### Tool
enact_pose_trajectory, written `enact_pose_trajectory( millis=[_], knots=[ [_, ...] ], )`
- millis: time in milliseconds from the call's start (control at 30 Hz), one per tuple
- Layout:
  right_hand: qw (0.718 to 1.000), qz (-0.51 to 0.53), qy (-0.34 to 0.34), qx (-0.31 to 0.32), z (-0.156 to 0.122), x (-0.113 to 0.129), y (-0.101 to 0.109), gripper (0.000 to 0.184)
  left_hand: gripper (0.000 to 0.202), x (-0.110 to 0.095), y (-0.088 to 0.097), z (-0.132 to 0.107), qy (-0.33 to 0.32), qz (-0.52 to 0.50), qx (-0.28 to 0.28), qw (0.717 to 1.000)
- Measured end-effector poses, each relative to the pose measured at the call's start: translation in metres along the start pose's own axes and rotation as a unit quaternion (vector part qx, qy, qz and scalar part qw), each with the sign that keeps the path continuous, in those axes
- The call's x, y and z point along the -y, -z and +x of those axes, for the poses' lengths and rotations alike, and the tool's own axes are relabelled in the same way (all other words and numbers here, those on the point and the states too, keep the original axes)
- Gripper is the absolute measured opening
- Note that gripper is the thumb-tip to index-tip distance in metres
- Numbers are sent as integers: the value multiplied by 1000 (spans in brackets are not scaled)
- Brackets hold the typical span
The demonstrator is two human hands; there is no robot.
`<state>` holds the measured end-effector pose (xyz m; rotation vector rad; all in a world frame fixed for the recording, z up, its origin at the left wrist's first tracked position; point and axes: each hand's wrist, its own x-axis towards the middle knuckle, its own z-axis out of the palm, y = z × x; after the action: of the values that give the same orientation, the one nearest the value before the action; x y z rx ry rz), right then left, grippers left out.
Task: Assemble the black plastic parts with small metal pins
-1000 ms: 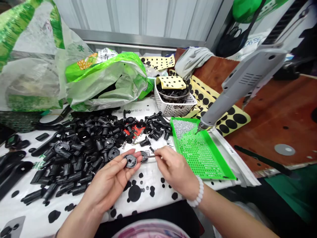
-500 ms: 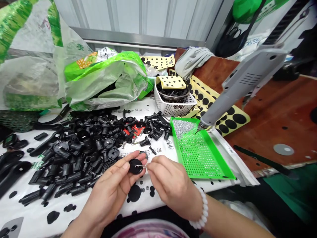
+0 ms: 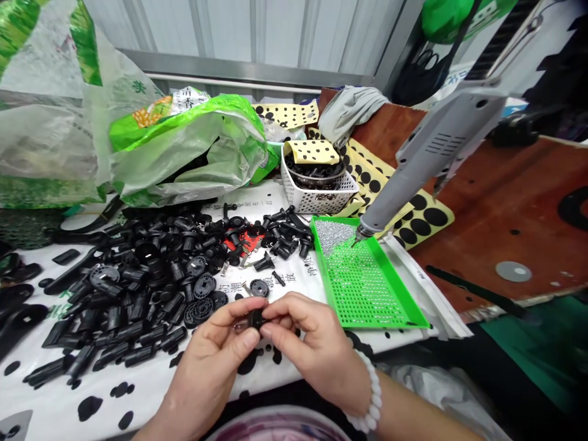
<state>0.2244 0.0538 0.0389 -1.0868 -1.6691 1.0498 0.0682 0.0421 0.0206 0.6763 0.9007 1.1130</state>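
Observation:
Both my hands meet near the table's front edge over a small round black plastic disc (image 3: 255, 318). My left hand (image 3: 215, 355) pinches it from the left with thumb and fingers. My right hand (image 3: 305, 343), with a white bead bracelet on the wrist, closes on it from the right, thumb and forefinger pressed at the disc; the thin metal pin it held earlier is hidden. A big heap of black plastic parts (image 3: 147, 275) lies just beyond my left hand. A green perforated tray (image 3: 367, 288) with small metal screws sits to the right.
A grey electric screwdriver (image 3: 432, 153) hangs above the tray's far end. A white basket (image 3: 316, 190) of black parts, yellow sheets with black dots (image 3: 413, 214), green-and-clear plastic bags (image 3: 184, 147) and a brown board (image 3: 505, 208) surround the work area.
My hands came toward me and closed together. The right hand's thin pin went to the disc in my left hand, and now both hands pinch the disc.

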Motion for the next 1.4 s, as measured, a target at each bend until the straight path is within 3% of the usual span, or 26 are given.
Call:
enact_pose_trajectory(
  millis=[167, 300, 400, 500, 567, 667, 800, 900, 967, 1100, 1400],
  knots=[
    [987, 128, -99, -21, -4, -8, -9, 4, 27, 8, 2, 3, -74, 68, -33, 994],
    [961, 230, -152, -28, -6, -10, -12, 7, 23, 10, 0, 3, -175, 194, -17, 965],
    [964, 239, -109, -50, -8, -13, -12, 6, 28, 8, 3, 1, -239, 283, 13, 929],
    [970, 222, -96, -32, -10, -14, -7, 6, 36, 2, 11, -3, -285, 371, 49, 882],
    [983, 166, -68, -25, -10, -12, 0, 4, 40, -3, 18, -5, -307, 431, 62, 846],
    [999, 6, 43, -29, -8, -6, 13, 4, 46, -9, 25, -8, -345, 511, 46, 786],
    [967, -172, 187, -4, -4, 1, 20, 10, 41, -9, 27, -5, -398, 562, 38, 725],
    [954, -201, 223, -13, -5, 2, 12, 12, 32, -5, 25, -1, -418, 583, 38, 695],
    [961, -175, 209, -43, -7, 1, 5, 13, 28, -2, 24, 2, -422, 590, 21, 688],
    [976, -114, 156, -99, -13, -5, -8, 28, 27, 2, 24, 5, -408, 582, 16, 703],
    [970, -132, 184, -87, -12, -5, -8, 36, 25, 5, 30, 7, -391, 581, 19, 713]
  ],
)
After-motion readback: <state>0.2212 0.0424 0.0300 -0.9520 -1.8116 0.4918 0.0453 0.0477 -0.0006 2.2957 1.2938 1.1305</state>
